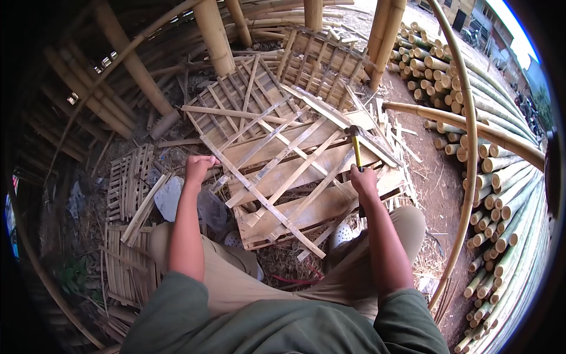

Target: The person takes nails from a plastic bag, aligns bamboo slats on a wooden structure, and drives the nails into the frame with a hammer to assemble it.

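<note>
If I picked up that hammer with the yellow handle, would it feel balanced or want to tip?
The hammer would probably tip toward its dark head, which looks metallic and broader than the handle. It likely wouldn't bend, since the handle looks straight and rigid. Laid down, its crosswise head should discourage rolling.

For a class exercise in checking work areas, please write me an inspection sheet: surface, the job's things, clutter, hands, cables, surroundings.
Surface: bare ground, littered with scraps.
Job's things: hammer, head up; wooden boards crossed by thin strips, in front of the person.
Clutter: slatted panel and clear plastic at left.
Hands: right hand grips the hammer; left hand curled beside the boards, contents unclear.
Cables: nothing seen for certain; a red strip is unidentified.
Surroundings: stacked bamboo poles at right, upright posts ahead.
</note>
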